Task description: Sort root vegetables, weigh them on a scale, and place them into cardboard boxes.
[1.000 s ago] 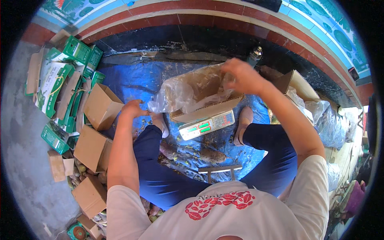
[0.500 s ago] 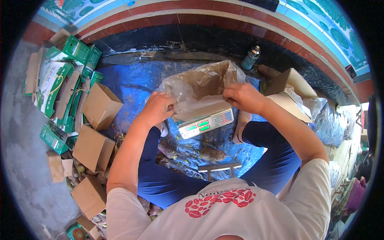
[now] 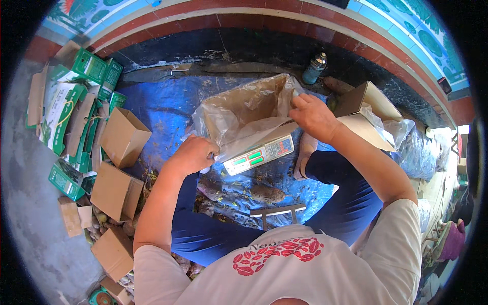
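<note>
In front of me stands an open cardboard box [image 3: 249,101], lined with a clear plastic bag [image 3: 236,136] whose edge hangs over the near side. My left hand [image 3: 193,155] is closed on the bag at the box's near left corner. At the near right corner, my right hand [image 3: 312,114] pinches the bag's edge. A white digital scale [image 3: 259,155] with green displays and a keypad sits under the box's near edge, partly covered by it. The inside of the box shows brown cardboard through the plastic.
Open cardboard boxes [image 3: 114,190] and green-white cartons [image 3: 68,109] stack up on the left. At the right are another plastic-lined box [image 3: 368,109] and clear plastic bags [image 3: 419,157]. A bottle [image 3: 315,68] stands by the wall. Long roots [image 3: 267,193] lie on the blue tarp [image 3: 152,99].
My left hand has moved down and outward with the bag's edge, and my right hand has risen slightly. The bag's rim is now pulled wider, over the near side of the box.
</note>
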Motion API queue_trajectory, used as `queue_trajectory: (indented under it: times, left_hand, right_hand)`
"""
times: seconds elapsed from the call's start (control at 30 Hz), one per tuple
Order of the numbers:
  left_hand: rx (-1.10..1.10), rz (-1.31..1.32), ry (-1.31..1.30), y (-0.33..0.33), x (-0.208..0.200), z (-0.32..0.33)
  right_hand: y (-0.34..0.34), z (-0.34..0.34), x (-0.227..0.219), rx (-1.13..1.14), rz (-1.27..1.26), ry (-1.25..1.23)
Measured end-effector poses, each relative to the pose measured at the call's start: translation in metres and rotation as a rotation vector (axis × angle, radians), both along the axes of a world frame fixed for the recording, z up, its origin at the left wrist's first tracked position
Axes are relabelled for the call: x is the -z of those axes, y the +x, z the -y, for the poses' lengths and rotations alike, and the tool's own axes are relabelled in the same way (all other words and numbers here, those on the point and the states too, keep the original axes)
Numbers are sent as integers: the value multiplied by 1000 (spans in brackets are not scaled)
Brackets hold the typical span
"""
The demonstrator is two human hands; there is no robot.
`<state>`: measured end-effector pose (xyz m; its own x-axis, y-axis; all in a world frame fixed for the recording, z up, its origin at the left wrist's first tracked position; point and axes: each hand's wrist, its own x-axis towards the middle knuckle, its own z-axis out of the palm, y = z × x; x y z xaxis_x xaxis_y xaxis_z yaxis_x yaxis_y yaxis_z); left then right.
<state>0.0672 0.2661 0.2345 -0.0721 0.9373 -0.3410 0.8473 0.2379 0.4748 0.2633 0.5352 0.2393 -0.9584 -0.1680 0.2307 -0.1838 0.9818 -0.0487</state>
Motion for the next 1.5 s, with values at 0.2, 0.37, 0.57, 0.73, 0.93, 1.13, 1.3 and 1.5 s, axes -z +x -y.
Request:
queue_trajectory:
  times: [0.2,0.37,0.57,0.73,0.93,1.13,1.3,1.5]
  left_hand:
    - [15,-19,-103,2,-4,-1]
    - [36,-159,-20,1,10,7]
    - [-90,357,-295,-9,17,8]
    - [-214,439,-439,-29,74,26]
    - [-410,337,-385,-58,4,22]
    - [-246,-124,474,-12,-27,-28]
    - [62,-314,158,13,16,-36]
    - [51,-309,187,14,37,-26]
  right_hand:
    - [21,-6,-13,-275,118,122]
    - [33,-17,14,-242,225,125]
    - [44,-17,49,-174,283,172]
    - [35,-12,46,-197,225,206]
    - [28,5,-22,-139,361,-46]
    - [-85,27,4,-51,407,-565]
    - [-161,48,112,-245,999,-346]
    - [-185,36,197,-106,1387,18]
